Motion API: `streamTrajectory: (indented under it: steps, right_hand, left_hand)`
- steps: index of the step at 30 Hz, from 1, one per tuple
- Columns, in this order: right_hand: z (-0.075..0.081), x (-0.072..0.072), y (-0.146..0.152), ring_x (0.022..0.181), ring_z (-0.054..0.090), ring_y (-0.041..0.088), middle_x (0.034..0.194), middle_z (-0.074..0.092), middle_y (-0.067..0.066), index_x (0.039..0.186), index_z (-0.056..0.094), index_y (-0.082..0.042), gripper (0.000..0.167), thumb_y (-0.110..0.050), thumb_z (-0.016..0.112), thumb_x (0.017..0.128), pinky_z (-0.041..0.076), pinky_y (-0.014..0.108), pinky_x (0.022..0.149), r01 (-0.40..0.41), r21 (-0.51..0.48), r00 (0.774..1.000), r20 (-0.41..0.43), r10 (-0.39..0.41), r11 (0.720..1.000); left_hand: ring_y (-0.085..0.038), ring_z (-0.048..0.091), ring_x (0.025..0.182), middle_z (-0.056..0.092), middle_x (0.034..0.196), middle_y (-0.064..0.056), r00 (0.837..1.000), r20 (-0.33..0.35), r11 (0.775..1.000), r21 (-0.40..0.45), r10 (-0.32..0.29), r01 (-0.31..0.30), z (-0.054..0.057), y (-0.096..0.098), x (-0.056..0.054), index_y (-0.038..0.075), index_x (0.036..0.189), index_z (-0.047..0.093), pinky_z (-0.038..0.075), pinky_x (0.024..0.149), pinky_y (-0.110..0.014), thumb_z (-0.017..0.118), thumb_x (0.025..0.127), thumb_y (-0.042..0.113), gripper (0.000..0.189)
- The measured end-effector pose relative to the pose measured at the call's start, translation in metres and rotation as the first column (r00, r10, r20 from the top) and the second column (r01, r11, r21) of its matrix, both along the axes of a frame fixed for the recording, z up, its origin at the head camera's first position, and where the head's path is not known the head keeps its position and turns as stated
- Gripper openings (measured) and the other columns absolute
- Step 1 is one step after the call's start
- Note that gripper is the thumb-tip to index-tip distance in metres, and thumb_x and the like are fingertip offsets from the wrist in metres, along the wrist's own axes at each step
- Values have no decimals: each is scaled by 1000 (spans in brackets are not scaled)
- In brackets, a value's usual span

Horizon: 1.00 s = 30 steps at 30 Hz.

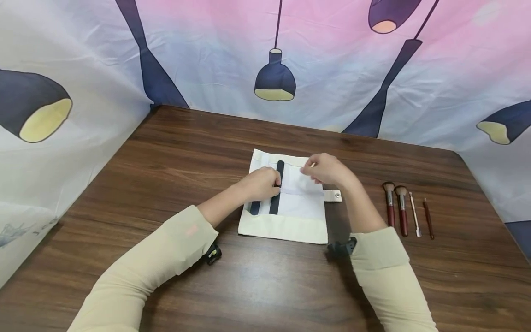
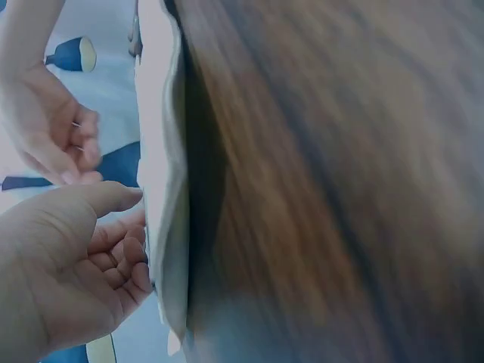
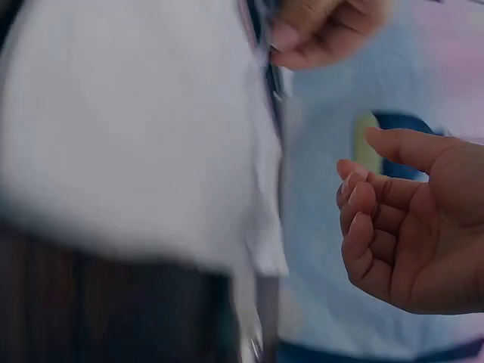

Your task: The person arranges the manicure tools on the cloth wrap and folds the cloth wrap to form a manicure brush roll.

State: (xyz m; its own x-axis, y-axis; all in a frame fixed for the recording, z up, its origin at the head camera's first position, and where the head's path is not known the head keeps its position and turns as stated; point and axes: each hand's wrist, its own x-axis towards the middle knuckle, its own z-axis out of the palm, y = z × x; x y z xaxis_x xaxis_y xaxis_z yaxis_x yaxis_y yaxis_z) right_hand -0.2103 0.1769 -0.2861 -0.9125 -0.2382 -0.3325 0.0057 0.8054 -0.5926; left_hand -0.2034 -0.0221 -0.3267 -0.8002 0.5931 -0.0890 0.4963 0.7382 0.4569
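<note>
Expect light, soft case point(image 1: 298, 227); take by hem point(image 1: 286, 237). Cannot tell grip of left hand point(image 1: 261, 182); see right hand point(image 1: 327, 168) loose, empty.

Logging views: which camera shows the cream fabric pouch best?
Head: it shows the cream fabric pouch spread open, snap strap included. Left wrist shows mainly its edge; right wrist, a blurred portion.

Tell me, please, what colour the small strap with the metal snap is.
The snap strap is cream; it shows best in the head view.
</note>
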Motion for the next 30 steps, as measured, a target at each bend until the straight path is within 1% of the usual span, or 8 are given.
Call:
streamTrajectory:
  steps: [2, 4, 7, 12, 17, 22, 26, 30]
  right_hand:
    - [5, 6, 19, 74, 57, 27, 81, 58, 13, 106, 58, -1, 30, -27, 53, 93, 47, 40, 70, 36, -13, 999, -8, -36, 999]
    - [8, 14, 40, 75, 56, 28, 80, 57, 11, 108, 57, 0, 32, -29, 52, 94, 46, 40, 70, 66, -16, 997, -28, -66, 998]
    - [9, 26, 71, 77, 57, 27, 79, 56, 9, 110, 54, 1, 36, -31, 51, 94, 45, 38, 68, 115, -14, 992, -49, -116, 993]
    - [4, 41, 110, 83, 58, 28, 90, 59, 15, 116, 51, 3, 45, -37, 47, 95, 46, 38, 70, 182, 22, 983, -40, -181, 983]
    - [-5, 52, 137, 83, 59, 29, 92, 61, 17, 117, 50, 4, 46, -37, 46, 95, 48, 38, 68, 249, 57, 966, -80, -244, 967]
    - [-12, 56, 160, 75, 60, 26, 88, 61, 18, 112, 50, 7, 44, -33, 49, 94, 49, 37, 62, 312, 100, 947, -116, -300, 945]
    - [-18, 53, 170, 69, 63, 22, 83, 62, 17, 113, 49, 12, 44, -27, 51, 94, 52, 37, 62, 324, 102, 944, -106, -313, 941]
    - [-24, 48, 172, 65, 64, 18, 79, 65, 15, 116, 48, 15, 45, -22, 54, 92, 53, 33, 60, 324, 107, 944, -110, -312, 940]
  left_hand:
    - [-9, 42, 49, 54, 64, -2, 1000, 4, 1000, -1, -13, 13, 0, 4, 2, -3, 103, 64, 39, 55, -22, 59, 88, 10, 20]
    - [-9, 41, 49, 54, 64, -2, 1000, 6, 1000, 0, -27, 27, -1, 7, 3, -3, 103, 64, 39, 55, -23, 59, 88, 9, 20]
    - [-10, 44, 52, 56, 65, -3, 999, 20, 999, 5, -40, 40, -3, 11, 4, -3, 103, 64, 40, 58, -23, 59, 86, 7, 20]
    - [-14, 53, 65, 59, 71, -2, 999, 29, 999, -6, -36, 36, -5, 15, 5, -1, 101, 65, 44, 65, -24, 60, 85, 6, 19]
    - [-15, 54, 66, 58, 68, -2, 999, 24, 999, -1, -36, 36, -6, 16, 3, 0, 96, 65, 43, 63, -25, 60, 84, 5, 14]
    - [-14, 52, 62, 57, 66, -2, 999, 23, 999, 16, -47, 47, -7, 16, 0, 0, 90, 64, 41, 60, -23, 60, 83, 3, 9]
    - [-14, 50, 60, 56, 64, -3, 999, 25, 999, 17, -43, 43, -7, 15, 0, 0, 89, 64, 39, 56, -22, 60, 83, 3, 8]
    - [-14, 49, 59, 55, 62, -3, 999, 18, 999, 10, -43, 42, -7, 15, -1, 0, 88, 63, 39, 55, -22, 61, 83, 4, 7]
